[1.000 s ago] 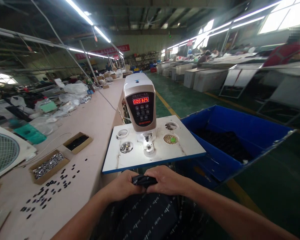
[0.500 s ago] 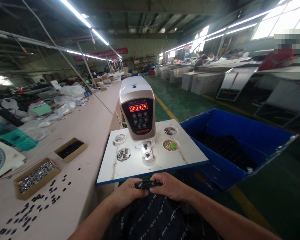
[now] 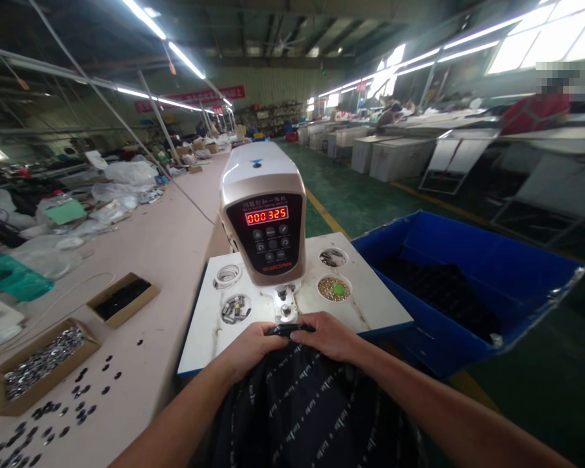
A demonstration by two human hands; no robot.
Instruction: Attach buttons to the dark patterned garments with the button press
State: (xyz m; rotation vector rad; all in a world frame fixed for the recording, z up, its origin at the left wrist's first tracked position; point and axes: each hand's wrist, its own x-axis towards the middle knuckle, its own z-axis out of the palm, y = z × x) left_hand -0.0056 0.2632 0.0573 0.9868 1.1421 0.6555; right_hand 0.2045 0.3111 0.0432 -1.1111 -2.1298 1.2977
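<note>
Black fabric with white lettering [image 3: 312, 406] hangs below both hands. My left hand [image 3: 253, 348] pinches its upper edge from the left, and my right hand [image 3: 329, 335] pinches the same edge from the right. The folded edge between them is just in front of the lit head of a button machine [image 3: 266, 221], whose red display reads 000325. Around the machine, a white board [image 3: 199, 338] has round cups: one with gold studs and a green piece [image 3: 332, 288], another with small metal parts [image 3: 236, 309].
On the left table [image 3: 170, 260], a carton of shiny metal pieces [image 3: 43, 364], a carton of black pieces [image 3: 121, 299] and scattered black discs lie about. A blue bin [image 3: 468, 247] with dark fabric stands at right. A person in red [image 3: 536, 114] is farther back.
Both hands have moved forward with the fabric edge, from in front of the board to over its front edge, close to the machine head. The view has shifted slightly.
</note>
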